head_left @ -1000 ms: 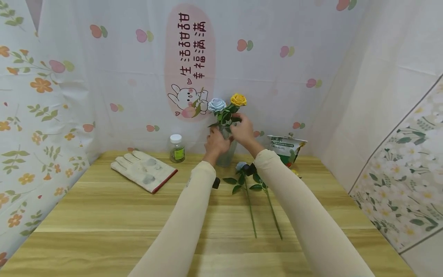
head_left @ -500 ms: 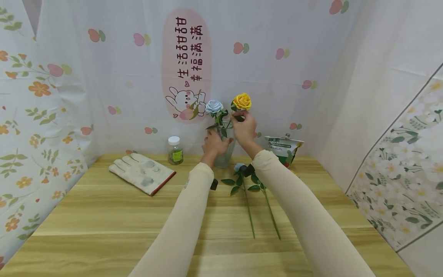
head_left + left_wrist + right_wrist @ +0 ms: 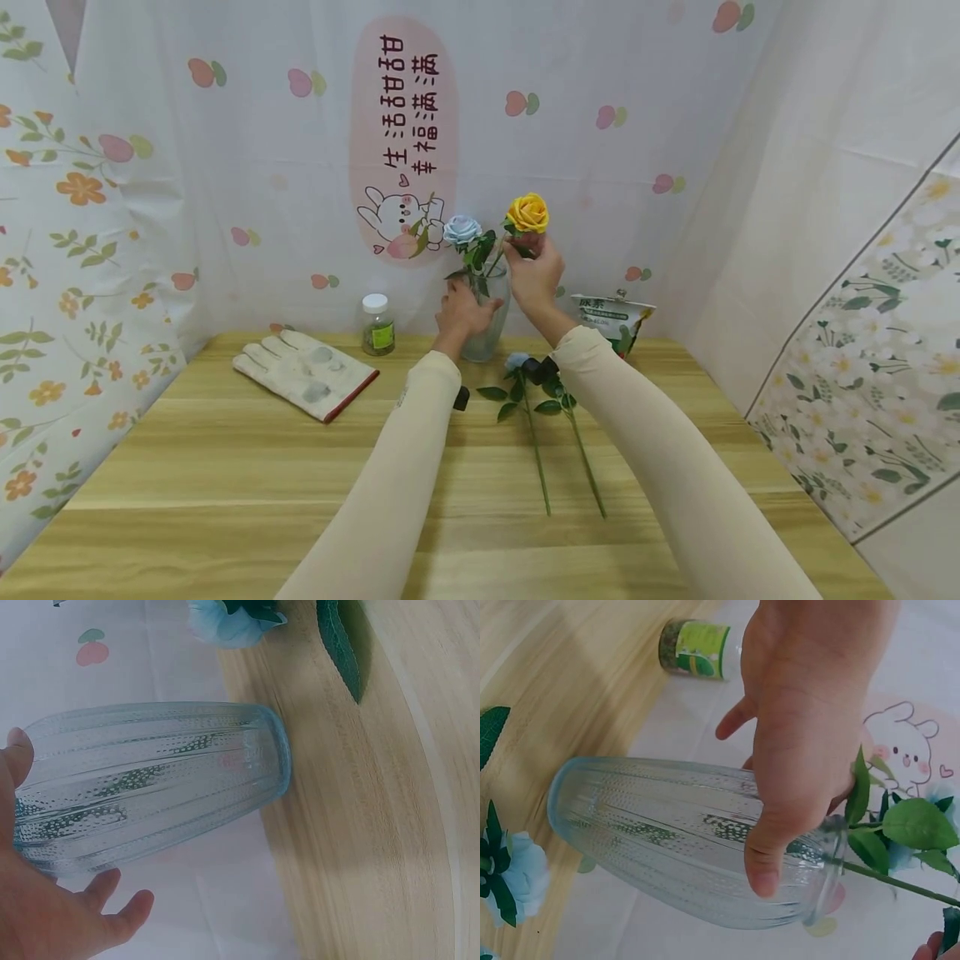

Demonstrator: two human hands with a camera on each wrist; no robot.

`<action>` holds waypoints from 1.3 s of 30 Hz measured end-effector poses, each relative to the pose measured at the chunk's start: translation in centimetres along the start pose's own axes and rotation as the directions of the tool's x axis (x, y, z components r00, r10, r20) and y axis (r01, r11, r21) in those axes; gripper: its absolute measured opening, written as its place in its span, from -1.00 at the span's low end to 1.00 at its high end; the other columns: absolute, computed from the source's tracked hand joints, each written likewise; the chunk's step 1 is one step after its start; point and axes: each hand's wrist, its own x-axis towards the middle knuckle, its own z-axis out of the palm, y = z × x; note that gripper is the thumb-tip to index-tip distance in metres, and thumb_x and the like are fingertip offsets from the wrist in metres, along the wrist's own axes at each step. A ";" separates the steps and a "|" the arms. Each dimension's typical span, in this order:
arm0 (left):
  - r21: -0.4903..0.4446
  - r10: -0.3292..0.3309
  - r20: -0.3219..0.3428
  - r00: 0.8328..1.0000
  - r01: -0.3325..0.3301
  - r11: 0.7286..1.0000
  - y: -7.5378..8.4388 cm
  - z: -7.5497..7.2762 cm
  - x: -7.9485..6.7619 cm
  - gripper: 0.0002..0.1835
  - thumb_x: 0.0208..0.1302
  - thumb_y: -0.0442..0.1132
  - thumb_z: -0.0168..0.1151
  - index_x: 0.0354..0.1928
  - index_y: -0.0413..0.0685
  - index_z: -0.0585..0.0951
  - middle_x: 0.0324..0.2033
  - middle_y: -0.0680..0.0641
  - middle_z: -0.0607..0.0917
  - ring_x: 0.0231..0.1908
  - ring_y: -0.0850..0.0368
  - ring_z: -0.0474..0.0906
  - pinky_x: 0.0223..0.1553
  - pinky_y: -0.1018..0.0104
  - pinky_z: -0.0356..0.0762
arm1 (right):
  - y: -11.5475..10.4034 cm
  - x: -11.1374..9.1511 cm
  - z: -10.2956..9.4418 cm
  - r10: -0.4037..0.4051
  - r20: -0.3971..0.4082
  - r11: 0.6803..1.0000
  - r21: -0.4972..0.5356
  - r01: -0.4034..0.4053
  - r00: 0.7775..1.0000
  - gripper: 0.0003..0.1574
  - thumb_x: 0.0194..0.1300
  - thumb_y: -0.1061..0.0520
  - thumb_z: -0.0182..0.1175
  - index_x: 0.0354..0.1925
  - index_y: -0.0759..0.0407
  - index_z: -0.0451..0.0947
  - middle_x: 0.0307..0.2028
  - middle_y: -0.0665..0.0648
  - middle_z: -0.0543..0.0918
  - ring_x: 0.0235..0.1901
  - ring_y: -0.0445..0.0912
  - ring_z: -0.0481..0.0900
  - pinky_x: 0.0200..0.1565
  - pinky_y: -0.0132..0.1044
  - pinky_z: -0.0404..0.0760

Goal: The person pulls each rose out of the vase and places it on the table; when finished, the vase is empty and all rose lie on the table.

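Observation:
Near the back of the table stands a ribbed clear glass vase [image 3: 487,337], a blue rose [image 3: 462,229] leaning in it. My left hand [image 3: 461,312] grips the vase's upper part, its thumb across the glass in the right wrist view; two fingertips [image 3: 137,909] stick out clear of it in the left wrist view. Above the rim, my right hand [image 3: 536,275] pinches a yellow rose [image 3: 528,213] just under the bloom. The yellow rose's stem [image 3: 900,883] slants into the vase mouth. Only the right hand's fingertips [image 3: 928,949] show in the right wrist view.
A second blue rose [image 3: 517,361] and another green stem [image 3: 587,454] lie before the vase; that stem's top is behind my right sleeve. To the left are a white-capped jar [image 3: 378,325] and a work glove [image 3: 306,375]. A clipped bag [image 3: 613,321] stands at right.
My right hand and the yellow rose have moved up and to the right, away from the blue rose. The left hand stays on the vase. The view has shifted slightly.

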 end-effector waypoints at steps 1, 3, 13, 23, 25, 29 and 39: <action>-0.001 -0.001 0.002 1.000 0.001 1.000 0.0 0.0 0.0 0.11 0.31 0.36 0.09 0.53 -0.28 -0.15 0.50 -0.29 0.04 0.42 -0.25 0.12 0.29 -0.25 0.18 | -0.1 0.0 -0.1 -0.007 -0.009 1.000 0.009 0.007 1.000 -0.81 0.23 0.25 0.39 -0.26 0.31 0.57 -0.23 0.23 0.75 -0.17 0.04 0.70 -0.08 -0.15 0.59; -0.005 -0.005 0.007 1.000 0.005 1.000 0.0 0.0 0.0 0.12 0.32 0.36 0.09 0.54 -0.27 -0.16 0.51 -0.28 0.02 0.42 -0.25 0.11 0.30 -0.25 0.16 | -0.2 0.1 -0.3 -0.023 -0.031 0.999 0.026 0.024 0.999 -0.82 0.23 0.26 0.39 -0.26 0.33 0.60 -0.25 0.24 0.75 -0.20 0.04 0.70 -0.13 -0.17 0.60; -0.013 0.004 0.012 1.000 -0.004 1.000 -0.1 0.1 0.1 0.12 0.30 0.36 0.11 0.54 -0.25 -0.14 0.52 -0.27 0.02 0.42 -0.26 0.11 0.30 -0.26 0.15 | -1.2 0.5 -1.8 -0.124 -0.091 0.975 0.174 0.139 0.988 -0.85 0.21 0.31 0.39 -0.28 0.41 0.65 -0.25 0.32 0.74 -0.28 -0.05 0.65 -0.37 -0.45 0.55; -0.010 0.000 0.036 0.999 0.001 1.000 -0.3 0.0 0.2 0.13 0.32 0.37 0.07 0.55 -0.23 -0.22 0.54 -0.24 -0.05 0.46 -0.26 0.04 0.35 -0.29 0.04 | -3.7 -0.1 -3.9 -0.194 -0.086 0.947 0.244 0.210 0.977 -0.81 0.23 0.46 0.28 -0.19 0.60 0.54 -0.23 0.47 0.68 -0.22 -0.01 0.64 -0.47 -0.51 0.49; -0.016 0.006 0.039 0.999 -0.006 1.000 -0.3 0.0 0.2 0.13 0.32 0.36 0.08 0.55 -0.23 -0.21 0.54 -0.25 -0.04 0.45 -0.26 0.05 0.34 -0.28 0.06 | -4.0 -0.1 -4.4 -0.185 -0.102 0.940 0.270 0.207 0.977 -0.82 0.22 0.45 0.30 -0.22 0.58 0.54 -0.26 0.36 0.72 -0.25 -0.08 0.64 -0.47 -0.50 0.51; -0.023 0.022 0.032 0.999 -0.022 1.000 -0.2 -0.2 -0.1 0.11 0.34 0.35 0.08 0.55 -0.24 -0.20 0.53 -0.25 -0.04 0.45 -0.26 0.06 0.33 -0.28 0.08 | -4.1 0.2 -5.3 -0.178 -0.142 0.923 0.320 0.215 0.974 -0.87 0.22 0.38 0.35 -0.28 0.45 0.58 -0.31 0.07 0.73 -0.35 -0.19 0.67 -0.47 -0.45 0.57; -0.044 0.040 0.025 0.999 -0.039 0.998 -0.1 -0.5 -0.8 0.09 0.36 0.30 0.08 0.54 -0.26 -0.21 0.52 -0.29 -0.04 0.44 -0.28 0.05 0.34 -0.30 0.05 | -5.6 0.3 -7.6 -0.260 -0.202 0.859 0.398 0.321 0.944 -0.92 0.22 0.39 0.32 -0.29 0.40 0.60 -0.31 0.19 0.72 -0.52 -0.15 0.72 -0.55 -0.39 0.60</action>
